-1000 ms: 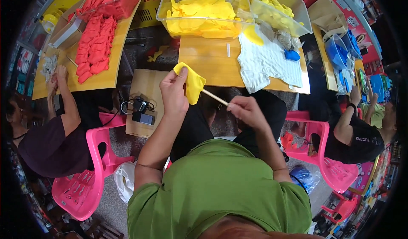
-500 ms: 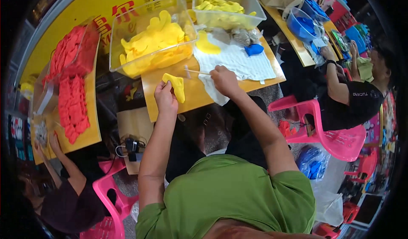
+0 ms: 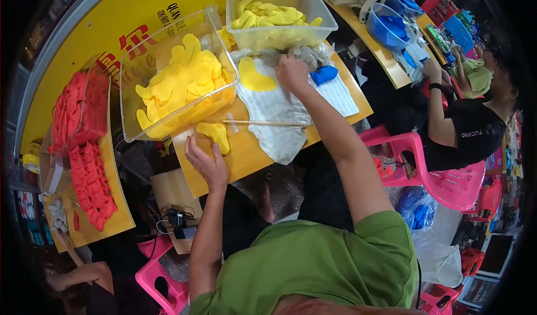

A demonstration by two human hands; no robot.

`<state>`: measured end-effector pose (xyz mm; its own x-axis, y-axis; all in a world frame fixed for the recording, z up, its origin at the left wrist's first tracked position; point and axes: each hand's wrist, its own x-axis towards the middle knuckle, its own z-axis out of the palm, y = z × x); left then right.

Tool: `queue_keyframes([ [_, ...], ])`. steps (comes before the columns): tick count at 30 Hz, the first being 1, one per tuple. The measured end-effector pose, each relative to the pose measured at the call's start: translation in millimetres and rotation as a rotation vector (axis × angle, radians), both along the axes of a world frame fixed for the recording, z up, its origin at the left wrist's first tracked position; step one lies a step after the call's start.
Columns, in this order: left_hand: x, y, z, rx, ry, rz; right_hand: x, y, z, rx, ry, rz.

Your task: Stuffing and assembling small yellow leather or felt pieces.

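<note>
And here's the table (image 3: pixel 243 167), centre frame, now carrying what both hands held a moment ago! The bin (image 3: pixel 182 112) brims with yellow left of centre; the cloth (image 3: pixel 274 109) spreads to its right. Up goes the right hand (image 3: pixel 293 73), upper centre, off the stick (image 3: pixel 268 123) and into the grey tufts (image 3: pixel 309 55), fingers bunched; whether they pinch any, I can't tell. Left hand (image 3: pixel 208 165), left of centre, has let go, fingers loose, thumb by the yellow piece (image 3: pixel 214 136). The stick lies across the cloth, mid-frame. Smallest, that piece, lowered to the wood just below the stick's left end: work on it looks paused while the right hand turns to the tufts
</note>
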<state>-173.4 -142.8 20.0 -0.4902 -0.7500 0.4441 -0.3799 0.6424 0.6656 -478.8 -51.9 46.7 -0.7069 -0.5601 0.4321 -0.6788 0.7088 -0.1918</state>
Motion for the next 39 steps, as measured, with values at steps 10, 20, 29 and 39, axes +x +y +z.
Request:
queue_keyframes([
  [10,-0.3,-1.8,-1.3,0.015,-0.015,0.002,6.9,-2.6,9.6,-0.118,0.016,-0.012],
  [20,3.5,-4.6,-8.4,0.034,0.069,-0.005,69.4,67.8,108.5,-0.881,-1.422,0.487],
  [29,22.8,32.9,16.0,0.103,0.287,-0.084,133.2,83.7,137.1,-0.363,-1.033,0.652],
  [39,28.6,94.1,43.1,1.722,0.779,-0.857,176.0,93.2,133.9,-0.490,-1.429,0.767],
])
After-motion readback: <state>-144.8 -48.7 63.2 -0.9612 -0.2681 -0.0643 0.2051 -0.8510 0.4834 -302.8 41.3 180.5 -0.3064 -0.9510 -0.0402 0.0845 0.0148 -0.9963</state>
